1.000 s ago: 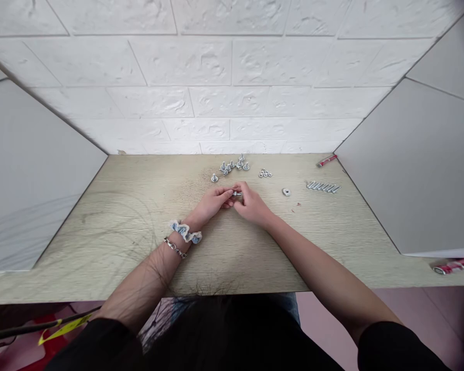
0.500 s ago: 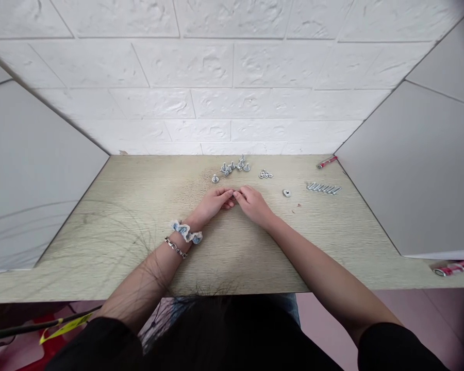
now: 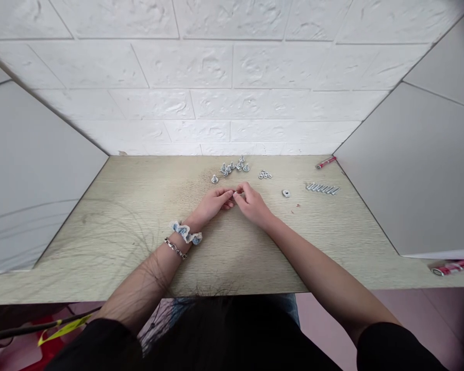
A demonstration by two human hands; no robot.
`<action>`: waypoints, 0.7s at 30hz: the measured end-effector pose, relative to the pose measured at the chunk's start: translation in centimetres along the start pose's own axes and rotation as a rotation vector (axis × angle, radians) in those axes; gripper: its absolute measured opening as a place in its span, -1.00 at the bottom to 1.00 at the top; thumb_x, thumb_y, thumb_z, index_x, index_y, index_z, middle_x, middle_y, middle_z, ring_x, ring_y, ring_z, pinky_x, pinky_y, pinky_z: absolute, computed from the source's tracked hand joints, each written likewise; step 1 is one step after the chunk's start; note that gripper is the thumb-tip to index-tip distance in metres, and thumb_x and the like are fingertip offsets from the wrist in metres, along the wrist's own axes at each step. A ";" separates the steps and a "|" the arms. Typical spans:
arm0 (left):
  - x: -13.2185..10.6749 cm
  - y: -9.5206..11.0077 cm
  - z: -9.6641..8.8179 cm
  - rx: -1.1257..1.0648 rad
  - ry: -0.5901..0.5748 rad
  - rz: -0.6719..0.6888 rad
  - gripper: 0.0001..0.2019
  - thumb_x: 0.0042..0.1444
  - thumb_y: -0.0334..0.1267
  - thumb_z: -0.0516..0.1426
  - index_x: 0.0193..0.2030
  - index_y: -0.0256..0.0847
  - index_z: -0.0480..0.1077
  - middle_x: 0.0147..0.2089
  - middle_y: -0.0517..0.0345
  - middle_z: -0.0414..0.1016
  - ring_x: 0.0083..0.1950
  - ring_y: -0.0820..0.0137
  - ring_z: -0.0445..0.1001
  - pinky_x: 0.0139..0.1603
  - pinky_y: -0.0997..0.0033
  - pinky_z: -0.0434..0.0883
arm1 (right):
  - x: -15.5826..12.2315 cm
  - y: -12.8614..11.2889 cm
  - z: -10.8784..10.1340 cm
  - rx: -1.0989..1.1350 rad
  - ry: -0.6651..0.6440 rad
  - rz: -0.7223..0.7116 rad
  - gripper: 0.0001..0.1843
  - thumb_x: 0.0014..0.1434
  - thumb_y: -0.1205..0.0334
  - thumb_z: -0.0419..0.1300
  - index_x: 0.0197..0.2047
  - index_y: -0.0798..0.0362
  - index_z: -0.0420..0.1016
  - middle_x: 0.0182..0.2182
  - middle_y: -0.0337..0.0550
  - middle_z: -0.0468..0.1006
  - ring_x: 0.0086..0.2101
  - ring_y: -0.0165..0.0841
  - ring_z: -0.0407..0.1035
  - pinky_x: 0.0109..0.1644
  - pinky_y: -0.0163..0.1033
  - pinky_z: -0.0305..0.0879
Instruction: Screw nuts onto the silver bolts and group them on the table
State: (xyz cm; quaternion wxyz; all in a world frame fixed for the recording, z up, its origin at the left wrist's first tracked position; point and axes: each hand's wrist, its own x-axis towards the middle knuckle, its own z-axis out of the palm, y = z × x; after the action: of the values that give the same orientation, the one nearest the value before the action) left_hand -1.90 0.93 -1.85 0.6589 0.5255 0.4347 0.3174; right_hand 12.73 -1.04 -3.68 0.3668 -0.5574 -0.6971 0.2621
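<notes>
Over the middle of the table, my left hand (image 3: 214, 202) and my right hand (image 3: 252, 207) meet at the fingertips. Both are closed in a pinch around something small, largely covered by the fingers, that I cannot make out. Just beyond them stand several bolts with washers (image 3: 224, 168) in a loose group, and one more bolt with a washer (image 3: 214, 179) sits nearer my left hand. Small nuts (image 3: 265, 175) lie clustered beyond my right hand. To its right is a flat round washer (image 3: 286, 193), and farther right a row of loose bolts (image 3: 323, 189).
A white brick-patterned wall (image 3: 211, 105) closes off the back of the wooden table (image 3: 139, 180). Grey panels (image 3: 417, 170) flank both sides. A red cylinder (image 3: 326, 163) lies at the back right corner, another red cylinder (image 3: 453, 267) at the front right edge.
The index finger of my right hand has lifted and bent slightly away from the fingertips' meeting point. My left hand stays in place, and the parts on the table have not moved.
</notes>
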 end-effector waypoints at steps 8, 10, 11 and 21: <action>0.3 -0.2 0.0 0.013 -0.005 0.011 -0.77 0.01 -0.16 0.14 -0.32 -0.32 0.42 -0.50 0.20 0.38 -0.46 0.57 0.32 -0.39 0.56 0.27 | 0.4 0.6 0.1 -0.081 -0.019 -0.080 -0.67 0.23 0.13 -0.11 -0.52 0.06 0.20 -0.49 -0.20 0.28 -0.39 -0.37 0.21 -0.29 -0.26 0.12; 0.3 -0.2 0.0 0.014 -0.003 0.015 -0.77 0.03 -0.17 0.13 -0.28 -0.32 0.43 -0.49 0.19 0.38 -0.46 0.58 0.31 -0.39 0.57 0.26 | 0.4 0.6 0.1 -0.084 -0.020 -0.066 -0.75 0.20 0.16 -0.07 -0.46 0.06 0.23 -0.46 -0.19 0.32 -0.39 -0.36 0.22 -0.29 -0.26 0.13; 0.3 -0.2 0.0 0.014 -0.002 0.018 -0.76 0.03 -0.18 0.13 -0.25 -0.33 0.43 -0.49 0.19 0.38 -0.46 0.58 0.31 -0.39 0.58 0.26 | 0.3 0.5 0.1 -0.075 -0.018 -0.059 -0.82 0.17 0.18 -0.04 -0.41 0.06 0.25 -0.43 -0.19 0.34 -0.39 -0.37 0.23 -0.29 -0.26 0.13; 0.2 -0.2 0.0 -0.010 -0.013 0.019 -0.74 0.02 -0.17 0.14 -0.21 -0.31 0.44 -0.49 0.20 0.37 -0.48 0.59 0.30 -0.39 0.56 0.26 | -0.1 -0.2 0.0 0.015 -0.001 0.019 -0.75 0.08 0.17 0.03 -0.14 0.03 0.21 -0.29 -0.17 0.39 -0.38 -0.37 0.28 -0.28 -0.26 0.17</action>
State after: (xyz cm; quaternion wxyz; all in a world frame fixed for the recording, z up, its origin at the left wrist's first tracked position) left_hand -1.87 1.05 -2.07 0.6611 0.5284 0.4239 0.3225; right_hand 12.66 -1.20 -3.58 0.3680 -0.5613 -0.6899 0.2710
